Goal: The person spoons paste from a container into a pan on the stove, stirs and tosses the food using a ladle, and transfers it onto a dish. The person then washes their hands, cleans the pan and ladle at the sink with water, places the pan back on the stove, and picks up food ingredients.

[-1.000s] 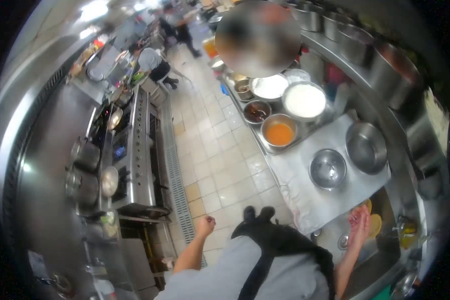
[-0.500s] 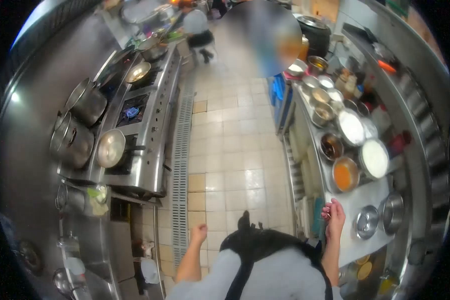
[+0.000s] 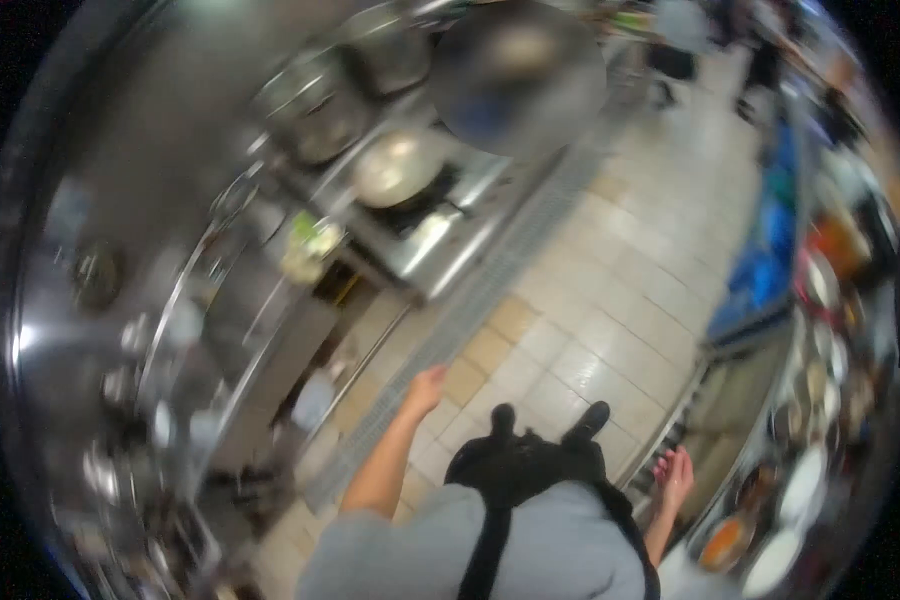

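Observation:
My left hand (image 3: 427, 387) hangs above the tiled floor with its fingers curled into a loose fist, slightly blurred. Nothing shows in it. On the other side, my right hand (image 3: 674, 474) is beside the counter, palm partly turned up. Its fingers are loosely bent and apart, and no object is seen in them. Nearest to the right hand are a bowl of orange sauce (image 3: 727, 541) and a round container of white contents (image 3: 773, 562). Neither hand touches anything visible.
On the left stands a stove (image 3: 440, 255) with a pale pan (image 3: 400, 168) and a large pot (image 3: 317, 110). A floor drain grate (image 3: 490, 303) runs alongside. Blue material (image 3: 767, 262) sits by the right counter. Another person (image 3: 680, 40) is in the background.
My view has swung left, so the stove and left worktop lie more central and the right counter sits at the edge. Both hands stay free of objects.

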Action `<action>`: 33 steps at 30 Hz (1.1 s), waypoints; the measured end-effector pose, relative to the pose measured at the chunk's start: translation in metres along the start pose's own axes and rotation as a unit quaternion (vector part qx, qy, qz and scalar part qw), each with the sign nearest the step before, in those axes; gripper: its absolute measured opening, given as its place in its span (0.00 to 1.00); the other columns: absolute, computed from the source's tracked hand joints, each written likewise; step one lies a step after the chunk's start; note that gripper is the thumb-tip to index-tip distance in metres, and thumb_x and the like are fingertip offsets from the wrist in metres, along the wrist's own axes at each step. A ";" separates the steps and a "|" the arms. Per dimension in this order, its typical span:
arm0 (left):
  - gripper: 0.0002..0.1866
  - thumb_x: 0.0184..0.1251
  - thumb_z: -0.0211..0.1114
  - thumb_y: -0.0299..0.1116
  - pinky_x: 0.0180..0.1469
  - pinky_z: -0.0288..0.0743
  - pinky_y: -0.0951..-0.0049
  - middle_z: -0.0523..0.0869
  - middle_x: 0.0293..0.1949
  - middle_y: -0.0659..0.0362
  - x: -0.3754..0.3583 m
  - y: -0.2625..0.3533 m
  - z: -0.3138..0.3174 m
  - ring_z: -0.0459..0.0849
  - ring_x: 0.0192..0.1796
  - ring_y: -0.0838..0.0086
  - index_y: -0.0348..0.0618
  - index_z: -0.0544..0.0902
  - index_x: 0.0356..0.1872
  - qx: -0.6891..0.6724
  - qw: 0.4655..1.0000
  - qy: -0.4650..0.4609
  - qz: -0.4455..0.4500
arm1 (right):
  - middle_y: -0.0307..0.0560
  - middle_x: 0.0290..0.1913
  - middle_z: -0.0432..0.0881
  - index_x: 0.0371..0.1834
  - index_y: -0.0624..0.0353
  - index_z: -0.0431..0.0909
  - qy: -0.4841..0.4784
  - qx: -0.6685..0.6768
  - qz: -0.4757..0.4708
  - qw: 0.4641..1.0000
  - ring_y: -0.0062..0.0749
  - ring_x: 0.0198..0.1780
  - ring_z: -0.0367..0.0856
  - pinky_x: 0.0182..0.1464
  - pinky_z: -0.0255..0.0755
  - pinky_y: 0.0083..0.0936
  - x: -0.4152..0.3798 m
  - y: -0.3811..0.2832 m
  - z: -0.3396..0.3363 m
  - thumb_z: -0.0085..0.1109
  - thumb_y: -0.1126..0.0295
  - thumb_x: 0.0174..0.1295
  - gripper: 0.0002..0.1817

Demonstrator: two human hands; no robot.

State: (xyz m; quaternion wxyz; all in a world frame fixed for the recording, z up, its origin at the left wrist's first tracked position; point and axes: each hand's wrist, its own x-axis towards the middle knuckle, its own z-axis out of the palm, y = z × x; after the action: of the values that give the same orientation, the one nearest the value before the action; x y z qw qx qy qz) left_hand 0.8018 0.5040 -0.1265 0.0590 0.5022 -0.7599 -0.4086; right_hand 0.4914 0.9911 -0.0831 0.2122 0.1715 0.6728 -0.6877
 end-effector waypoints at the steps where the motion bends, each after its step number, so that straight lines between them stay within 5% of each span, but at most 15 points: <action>1: 0.18 0.72 0.56 0.33 0.62 0.74 0.60 0.85 0.56 0.44 0.003 -0.013 0.005 0.82 0.61 0.52 0.42 0.82 0.59 -0.015 0.999 0.033 0.013 | 0.38 0.39 0.83 0.65 0.59 0.74 -0.020 0.020 -0.007 1.000 0.20 0.35 0.79 0.34 0.74 0.19 0.008 -0.007 0.009 0.58 0.57 0.74 0.23; 4: 0.16 0.71 0.59 0.31 0.58 0.77 0.63 0.88 0.51 0.47 -0.032 0.046 -0.022 0.86 0.56 0.58 0.41 0.84 0.56 -0.036 0.993 0.102 -0.047 | 0.35 0.33 0.81 0.62 0.59 0.76 -0.094 0.025 -0.017 0.995 0.17 0.29 0.76 0.31 0.71 0.15 0.068 -0.008 0.007 0.58 0.56 0.74 0.22; 8: 0.11 0.72 0.62 0.33 0.44 0.79 0.72 0.90 0.34 0.55 -0.076 0.067 -0.009 0.88 0.37 0.73 0.38 0.87 0.44 -0.203 0.949 0.186 -0.153 | 0.31 0.24 0.71 0.58 0.59 0.79 -0.090 -0.044 -0.006 0.995 0.13 0.22 0.66 0.26 0.65 0.14 0.136 -0.070 0.054 0.57 0.60 0.74 0.17; 15: 0.23 0.69 0.58 0.25 0.44 0.77 0.73 0.87 0.39 0.55 -0.116 0.035 0.041 0.86 0.39 0.72 0.38 0.76 0.65 -0.300 0.886 0.241 -0.259 | 0.29 0.23 0.69 0.60 0.60 0.78 -0.170 -0.178 -0.156 0.957 0.12 0.22 0.65 0.26 0.64 0.15 0.234 -0.147 0.163 0.57 0.68 0.71 0.16; 17: 0.26 0.66 0.59 0.23 0.45 0.77 0.73 0.87 0.41 0.54 -0.114 0.010 0.053 0.86 0.41 0.72 0.39 0.75 0.67 -0.265 0.887 0.261 -0.273 | 0.38 0.39 0.79 0.67 0.60 0.71 -0.247 -0.204 -0.171 0.932 0.19 0.33 0.76 0.33 0.73 0.19 0.258 -0.138 0.189 0.58 0.72 0.69 0.23; 18: 0.29 0.63 0.60 0.22 0.45 0.77 0.72 0.87 0.43 0.54 -0.106 -0.009 0.060 0.86 0.43 0.71 0.40 0.74 0.68 -0.219 0.893 0.266 -0.289 | 0.38 0.39 0.79 0.67 0.60 0.71 -0.247 -0.204 -0.172 0.932 0.19 0.33 0.76 0.33 0.73 0.19 0.259 -0.136 0.200 0.58 0.72 0.69 0.23; 20: 0.31 0.60 0.61 0.21 0.44 0.78 0.72 0.87 0.45 0.53 -0.078 -0.022 0.057 0.85 0.44 0.70 0.42 0.74 0.68 -0.177 0.893 0.273 -0.310 | 0.51 0.65 0.72 0.75 0.58 0.62 -0.241 -0.189 -0.214 0.928 0.31 0.51 0.79 0.45 0.79 0.27 0.257 -0.126 0.219 0.58 0.73 0.69 0.31; 21: 0.30 0.60 0.61 0.21 0.44 0.78 0.70 0.88 0.46 0.52 -0.058 -0.019 0.052 0.85 0.44 0.68 0.42 0.75 0.68 -0.219 0.896 0.246 -0.298 | 0.54 0.78 0.57 0.78 0.57 0.56 -0.263 -0.215 -0.159 0.927 0.40 0.62 0.74 0.55 0.79 0.33 0.261 -0.122 0.218 0.59 0.72 0.69 0.35; 24: 0.22 0.63 0.63 0.26 0.44 0.79 0.66 0.89 0.47 0.49 -0.015 0.000 0.017 0.87 0.46 0.65 0.42 0.81 0.60 -0.254 0.891 0.234 -0.294 | 0.50 0.74 0.65 0.76 0.57 0.60 -0.261 -0.263 -0.108 0.922 0.36 0.61 0.75 0.52 0.78 0.32 0.260 -0.088 0.225 0.60 0.73 0.68 0.34; 27: 0.15 0.66 0.63 0.30 0.45 0.80 0.64 0.89 0.47 0.49 0.033 -0.020 -0.006 0.87 0.48 0.66 0.42 0.85 0.53 -0.229 0.908 0.290 -0.196 | 0.46 0.68 0.70 0.73 0.54 0.64 -0.255 -0.226 0.009 0.940 0.32 0.55 0.78 0.47 0.77 0.33 0.261 -0.057 0.235 0.58 0.72 0.68 0.29; 29: 0.14 0.67 0.65 0.34 0.47 0.81 0.64 0.89 0.46 0.49 0.072 -0.017 -0.038 0.88 0.44 0.66 0.40 0.86 0.49 -0.196 0.918 0.206 -0.275 | 0.43 0.63 0.74 0.70 0.53 0.66 -0.269 -0.231 0.017 0.935 0.29 0.49 0.79 0.47 0.76 0.32 0.266 -0.057 0.262 0.57 0.71 0.69 0.26; 33: 0.12 0.68 0.67 0.34 0.41 0.79 0.73 0.90 0.34 0.57 0.119 0.003 -0.091 0.87 0.39 0.74 0.34 0.86 0.43 -0.244 0.890 0.304 -0.235 | 0.40 0.58 0.77 0.69 0.52 0.68 -0.250 -0.202 -0.014 0.947 0.27 0.47 0.79 0.47 0.75 0.30 0.238 -0.090 0.335 0.59 0.67 0.70 0.24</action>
State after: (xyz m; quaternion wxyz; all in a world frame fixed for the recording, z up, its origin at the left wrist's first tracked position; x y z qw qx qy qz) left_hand 0.7875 0.3571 -0.1024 0.3100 0.7357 -0.4410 -0.4100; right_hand 0.2584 0.6423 -0.1181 0.3940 -0.0623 0.7249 -0.5616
